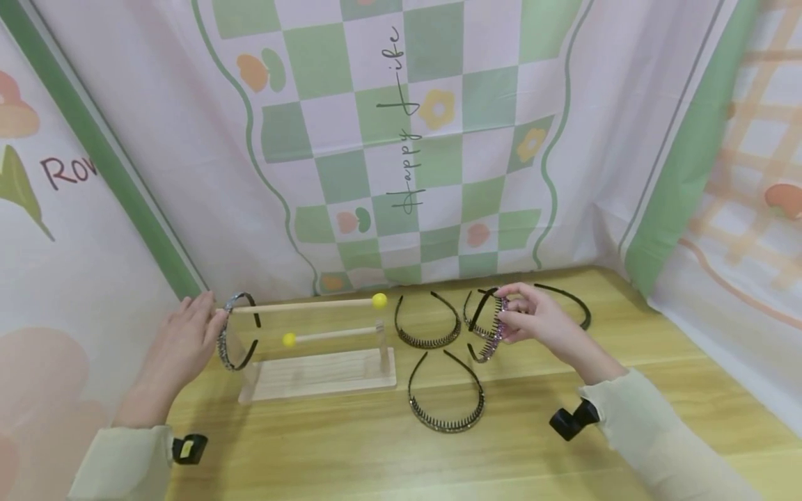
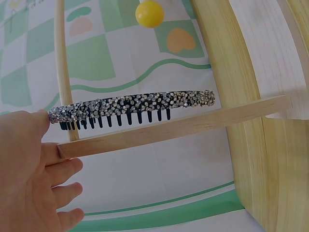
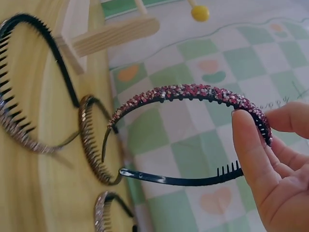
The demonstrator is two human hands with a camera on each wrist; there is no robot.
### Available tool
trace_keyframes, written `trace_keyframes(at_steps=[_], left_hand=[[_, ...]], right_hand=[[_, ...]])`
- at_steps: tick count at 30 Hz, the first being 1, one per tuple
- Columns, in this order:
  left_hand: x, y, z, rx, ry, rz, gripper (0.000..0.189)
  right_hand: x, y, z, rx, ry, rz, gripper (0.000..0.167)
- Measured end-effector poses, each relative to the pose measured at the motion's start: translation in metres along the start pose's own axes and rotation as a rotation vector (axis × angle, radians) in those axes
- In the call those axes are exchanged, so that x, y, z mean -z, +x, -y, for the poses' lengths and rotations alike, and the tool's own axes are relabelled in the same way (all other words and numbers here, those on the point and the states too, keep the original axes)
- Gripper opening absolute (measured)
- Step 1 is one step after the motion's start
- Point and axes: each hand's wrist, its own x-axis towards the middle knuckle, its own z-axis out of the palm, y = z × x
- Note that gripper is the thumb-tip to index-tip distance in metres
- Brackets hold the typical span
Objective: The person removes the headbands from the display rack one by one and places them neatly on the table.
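Note:
My left hand (image 1: 184, 337) is at the left end of a wooden rack (image 1: 319, 376), fingers fairly straight, by the rack's upright (image 2: 169, 134). A silver-studded headband (image 2: 135, 104) with comb teeth hangs round the upper rod there, its near edge at my thumb. With thumb and fingertips, my right hand (image 1: 532, 316) pinches a pink-studded headband (image 3: 193, 91) by one side, raised above the table, its open ends pointing away from the hand. Several headbands lie near it, including a dark toothed headband (image 1: 429, 342) and a front toothed headband (image 1: 447, 426).
The rack's rods end in a yellow ball (image 1: 379, 300) on the upper one and another yellow ball (image 1: 289, 339) on the lower. A plain black headband (image 1: 585, 313) lies behind my right hand. Patterned curtains (image 1: 432, 174) surround the wooden table (image 1: 351, 452) at the back and sides.

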Motion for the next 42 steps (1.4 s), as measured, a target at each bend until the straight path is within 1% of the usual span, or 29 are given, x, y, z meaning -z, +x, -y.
trace_keyframes(at_steps=[8, 12, 15, 21, 26, 33, 38, 42], left_hand=[[-0.001, 0.000, 0.001, -0.012, 0.006, -0.012, 0.063], [0.000, 0.000, 0.000, -0.018, 0.006, -0.015, 0.063], [0.000, 0.000, 0.000, -0.021, 0.003, -0.016, 0.063], [0.001, 0.000, -0.001, -0.016, -0.004, -0.015, 0.064], [0.001, 0.000, 0.000, -0.016, -0.001, -0.015, 0.064], [0.000, 0.000, 0.000, -0.021, 0.007, -0.013, 0.063], [-0.001, 0.000, 0.000, -0.016, 0.009, -0.009, 0.063], [-0.001, 0.000, 0.000, -0.016, 0.006, -0.010, 0.063]], right_hand=[[0.015, -0.017, -0.021, -0.003, -0.057, 0.043, 0.047], [0.025, -0.025, -0.032, -0.005, -0.088, 0.062, 0.043], [0.033, -0.030, -0.039, -0.031, -0.116, 0.075, 0.043], [0.042, -0.038, -0.051, -0.089, -0.149, 0.103, 0.047], [0.045, -0.044, -0.058, -0.129, -0.163, 0.130, 0.044], [0.046, -0.050, -0.067, -0.117, -0.214, 0.235, 0.033], [0.045, -0.055, -0.072, -0.196, -0.195, 0.279, 0.025], [0.043, -0.059, -0.074, -0.223, -0.166, 0.308, 0.021]])
